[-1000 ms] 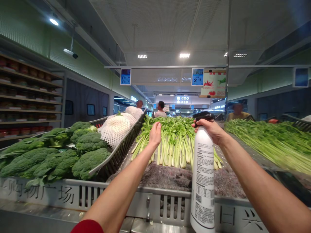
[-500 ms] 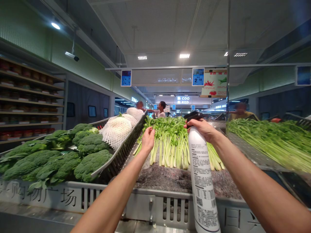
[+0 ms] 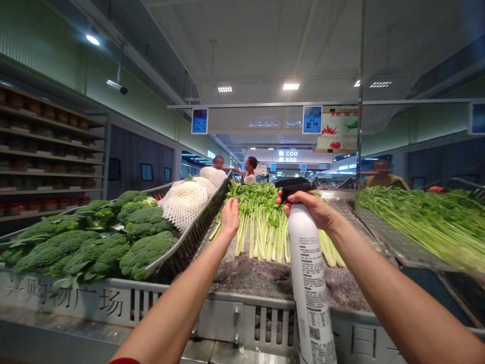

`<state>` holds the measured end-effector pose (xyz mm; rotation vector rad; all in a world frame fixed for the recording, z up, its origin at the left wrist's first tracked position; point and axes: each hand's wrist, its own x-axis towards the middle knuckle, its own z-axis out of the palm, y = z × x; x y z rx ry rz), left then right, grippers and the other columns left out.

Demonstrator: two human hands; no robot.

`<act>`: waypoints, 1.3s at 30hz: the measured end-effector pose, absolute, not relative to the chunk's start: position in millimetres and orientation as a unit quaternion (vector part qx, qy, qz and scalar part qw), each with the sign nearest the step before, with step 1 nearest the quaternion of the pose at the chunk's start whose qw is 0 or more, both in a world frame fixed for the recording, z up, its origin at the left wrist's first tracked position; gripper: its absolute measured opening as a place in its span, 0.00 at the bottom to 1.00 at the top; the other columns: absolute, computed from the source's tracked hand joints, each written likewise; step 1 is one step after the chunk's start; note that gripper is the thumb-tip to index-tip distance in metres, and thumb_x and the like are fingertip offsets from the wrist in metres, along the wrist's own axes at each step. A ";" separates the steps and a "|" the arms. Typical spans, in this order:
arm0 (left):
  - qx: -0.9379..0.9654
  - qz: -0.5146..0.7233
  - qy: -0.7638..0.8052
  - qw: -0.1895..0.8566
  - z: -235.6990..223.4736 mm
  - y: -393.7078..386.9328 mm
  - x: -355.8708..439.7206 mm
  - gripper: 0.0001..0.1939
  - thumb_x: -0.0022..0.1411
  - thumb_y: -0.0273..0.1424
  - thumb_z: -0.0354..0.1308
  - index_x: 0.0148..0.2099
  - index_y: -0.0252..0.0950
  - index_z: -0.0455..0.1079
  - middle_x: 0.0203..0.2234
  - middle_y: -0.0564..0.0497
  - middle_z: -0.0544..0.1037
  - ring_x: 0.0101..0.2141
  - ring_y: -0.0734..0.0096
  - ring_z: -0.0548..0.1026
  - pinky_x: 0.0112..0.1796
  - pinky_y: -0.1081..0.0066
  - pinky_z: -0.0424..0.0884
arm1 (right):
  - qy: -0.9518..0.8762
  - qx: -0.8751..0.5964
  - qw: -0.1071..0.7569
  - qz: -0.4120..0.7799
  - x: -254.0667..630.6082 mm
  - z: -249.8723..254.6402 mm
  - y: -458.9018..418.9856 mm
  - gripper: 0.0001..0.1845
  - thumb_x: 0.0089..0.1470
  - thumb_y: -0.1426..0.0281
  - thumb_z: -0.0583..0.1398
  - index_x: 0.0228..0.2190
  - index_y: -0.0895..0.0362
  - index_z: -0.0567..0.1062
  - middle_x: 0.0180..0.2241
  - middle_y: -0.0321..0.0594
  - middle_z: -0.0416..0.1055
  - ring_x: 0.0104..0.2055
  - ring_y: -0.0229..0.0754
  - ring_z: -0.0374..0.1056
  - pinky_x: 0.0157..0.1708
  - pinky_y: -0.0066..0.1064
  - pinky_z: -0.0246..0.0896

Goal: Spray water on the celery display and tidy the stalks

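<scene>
My right hand grips the neck of a tall white spray bottle with a black trigger head, held upright in front of a pile of green celery stalks. My left hand reaches forward to the left edge of the celery, fingers curled on the stalks there. The celery lies on a grey speckled bed in a metal display bin.
Broccoli heads fill the left bin, with net-wrapped white produce behind them. More green stalks lie at the right. Two people stand beyond the display, another person at right. Shelves line the left wall.
My left hand drew back from the middle of the celery to its left edge. The spray bottle shifted left and tilted slightly.
</scene>
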<state>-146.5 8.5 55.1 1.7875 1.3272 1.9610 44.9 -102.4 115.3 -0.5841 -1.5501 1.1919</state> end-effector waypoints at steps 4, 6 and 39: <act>0.595 0.657 0.456 0.078 54.6 11.9 -151.5 0.20 0.59 0.36 0.38 0.46 0.32 0.64 0.43 0.43 0.71 0.44 0.65 0.67 0.44 0.67 0.61 | -0.629 -0.260 0.539 0.495 41.6 111.3 -93.0 0.11 0.38 0.76 0.57 0.30 0.60 0.69 0.28 0.39 0.70 0.20 0.31 0.63 0.19 0.23 0.60; 0.595 0.657 0.458 0.075 54.9 13.6 -154.0 0.20 0.59 0.36 0.38 0.46 0.32 0.64 0.43 0.43 0.70 0.44 0.65 0.67 0.45 0.67 0.60 | -0.608 -0.272 0.562 0.491 47.5 113.8 -90.6 0.10 0.38 0.75 0.57 0.29 0.60 0.69 0.27 0.38 0.70 0.20 0.31 0.63 0.18 0.22 0.60; 0.664 0.640 0.386 0.031 103.5 1.8 -99.3 0.21 0.59 0.38 0.36 0.46 0.34 0.64 0.43 0.44 0.70 0.43 0.63 0.66 0.44 0.64 0.61 | -0.499 -0.396 0.748 0.186 134.8 146.4 -98.1 0.10 0.29 0.74 0.61 0.22 0.57 0.69 0.23 0.38 0.70 0.17 0.35 0.62 0.14 0.27 0.59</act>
